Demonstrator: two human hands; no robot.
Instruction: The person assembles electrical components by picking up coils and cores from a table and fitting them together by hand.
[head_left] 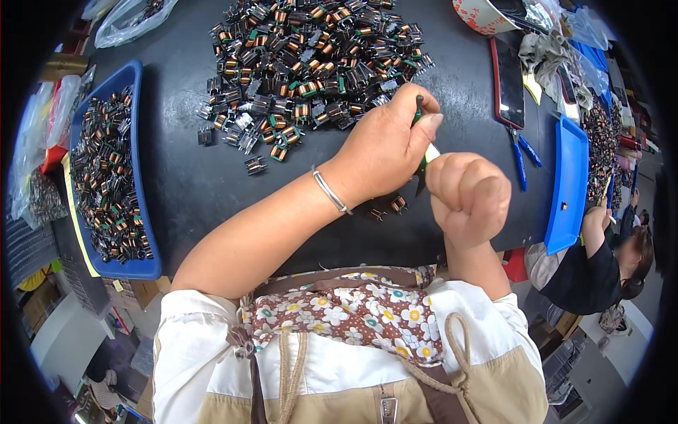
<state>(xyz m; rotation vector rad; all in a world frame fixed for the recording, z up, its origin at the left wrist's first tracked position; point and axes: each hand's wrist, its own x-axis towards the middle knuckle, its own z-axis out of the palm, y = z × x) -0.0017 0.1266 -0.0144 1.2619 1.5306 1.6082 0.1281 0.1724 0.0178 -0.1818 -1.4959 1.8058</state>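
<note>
Left hand (381, 148): grips green tool (422, 167), lengthwise near-to-far.
Right hand (470, 198): clenches beside tool's near end; cannot tell contents.

Red-cased phone (509, 85) beside grey cloth (545, 55)

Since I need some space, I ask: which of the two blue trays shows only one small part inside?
The right tray, beside the blue-handled pliers: one small part shows in it, while the left tray is heaped.

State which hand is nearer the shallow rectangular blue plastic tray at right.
Right: the right hand is left of the tray; the left hand lies farther left.
</note>
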